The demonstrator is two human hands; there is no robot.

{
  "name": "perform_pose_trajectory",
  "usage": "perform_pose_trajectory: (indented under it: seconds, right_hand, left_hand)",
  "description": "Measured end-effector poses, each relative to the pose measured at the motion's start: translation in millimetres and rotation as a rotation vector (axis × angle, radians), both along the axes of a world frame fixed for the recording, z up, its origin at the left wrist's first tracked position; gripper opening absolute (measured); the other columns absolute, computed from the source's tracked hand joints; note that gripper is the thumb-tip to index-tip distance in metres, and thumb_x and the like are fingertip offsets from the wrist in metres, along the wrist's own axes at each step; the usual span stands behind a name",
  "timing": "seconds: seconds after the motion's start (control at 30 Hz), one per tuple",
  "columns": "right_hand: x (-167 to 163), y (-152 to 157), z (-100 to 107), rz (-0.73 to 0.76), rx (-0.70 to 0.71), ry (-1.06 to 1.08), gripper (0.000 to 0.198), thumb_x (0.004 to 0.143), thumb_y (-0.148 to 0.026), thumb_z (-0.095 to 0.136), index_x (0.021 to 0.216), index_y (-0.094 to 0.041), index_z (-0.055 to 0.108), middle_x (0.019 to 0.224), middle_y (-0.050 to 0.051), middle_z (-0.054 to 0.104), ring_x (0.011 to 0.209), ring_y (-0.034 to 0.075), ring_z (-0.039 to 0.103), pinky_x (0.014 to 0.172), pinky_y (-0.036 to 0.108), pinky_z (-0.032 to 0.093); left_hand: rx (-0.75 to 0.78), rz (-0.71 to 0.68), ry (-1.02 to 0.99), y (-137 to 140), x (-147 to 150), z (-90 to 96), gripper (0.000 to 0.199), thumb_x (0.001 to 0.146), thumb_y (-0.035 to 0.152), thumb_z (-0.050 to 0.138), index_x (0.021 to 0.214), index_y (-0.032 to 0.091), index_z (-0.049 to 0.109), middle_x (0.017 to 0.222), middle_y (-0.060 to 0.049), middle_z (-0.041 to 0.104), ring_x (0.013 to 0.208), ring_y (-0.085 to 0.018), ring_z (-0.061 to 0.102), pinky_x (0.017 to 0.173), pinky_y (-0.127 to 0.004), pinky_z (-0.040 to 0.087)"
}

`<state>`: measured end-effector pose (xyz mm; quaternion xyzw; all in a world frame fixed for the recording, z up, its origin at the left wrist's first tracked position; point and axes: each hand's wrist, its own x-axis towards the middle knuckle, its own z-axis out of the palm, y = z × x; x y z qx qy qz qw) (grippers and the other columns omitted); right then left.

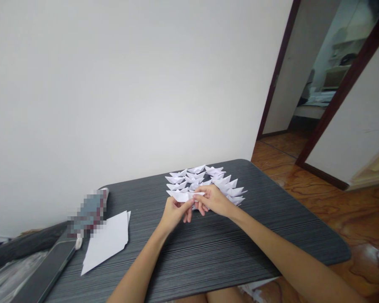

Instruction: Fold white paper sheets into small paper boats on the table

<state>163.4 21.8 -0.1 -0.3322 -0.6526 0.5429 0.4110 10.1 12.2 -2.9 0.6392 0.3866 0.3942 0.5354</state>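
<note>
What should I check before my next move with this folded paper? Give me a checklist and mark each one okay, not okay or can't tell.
1. Folded paper held at both ends: ok, left hand and right hand both grip it.
2. Its creases are crisp: cannot tell, too small and partly covered.
3. Finished paper boats untouched by the hands: cannot tell, they sit close behind and partly hidden.
4. White sheets on the table: ok, lying to the left of the left hand.
5. Sheets squared up: not ok, their edges are out of line.
</note>
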Motion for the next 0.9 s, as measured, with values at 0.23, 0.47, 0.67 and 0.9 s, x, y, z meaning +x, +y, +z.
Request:
perform_pose_trajectory:
  seconds: [0.23, 0.47, 0.67, 0.9]
  right_hand:
    - [3.9, -6.8, 7.1, 0.119, 0.002, -0.051, 0.021, 0.075, -0.029, 0.051, 0.065, -0.011, 0.052, 0.050, -0.001, 0.055, 0.036, 0.005, 0.050, 0.037, 0.015, 0.030]
    - [6.7, -7.6, 7.2, 0.238, -0.011, -0.099, 0.025, 0.077, -0.030, 0.049, 0.062, -0.010, 0.053, 0.050, -0.001, 0.052, 0.035, 0.004, 0.046, 0.037, 0.015, 0.030]
    - [6.2, -7.4, 8.8, 0.268, -0.037, -0.088, 0.029, 0.078, -0.033, 0.048, 0.061, -0.010, 0.051, 0.052, 0.000, 0.053, 0.033, 0.003, 0.045, 0.035, 0.015, 0.028]
    - [15.0, -4.0, 10.3, 0.203, -0.049, -0.170, 0.028, 0.078, -0.032, 0.047, 0.063, -0.008, 0.053, 0.052, 0.000, 0.053, 0.032, 0.003, 0.043, 0.033, 0.014, 0.026]
  left_hand:
    - [0.028, 0.007, 0.021, -1.1, -3.5, -5.8, 0.035, 0.074, 0.040, 0.053, 0.056, 0.011, 0.049, 0.034, 0.006, 0.040, 0.027, -0.002, 0.032, 0.031, -0.016, 0.020]
    - [0.014, 0.021, 0.010, -2.7, -4.6, -6.1, 0.043, 0.073, 0.048, 0.050, 0.050, 0.012, 0.048, 0.030, 0.007, 0.032, 0.027, -0.002, 0.023, 0.032, -0.017, 0.016]
    - [0.068, 0.097, 0.085, -1.2, -5.5, -2.8, 0.059, 0.079, 0.053, 0.034, 0.041, 0.010, 0.050, 0.026, 0.002, 0.035, 0.026, -0.003, 0.026, 0.032, -0.018, 0.018]
    - [0.117, 0.201, -0.116, 14.0, -32.5, 10.4, 0.064, 0.080, 0.057, 0.024, 0.087, 0.006, 0.063, 0.052, -0.004, 0.056, 0.033, -0.007, 0.042, 0.032, -0.018, 0.022]
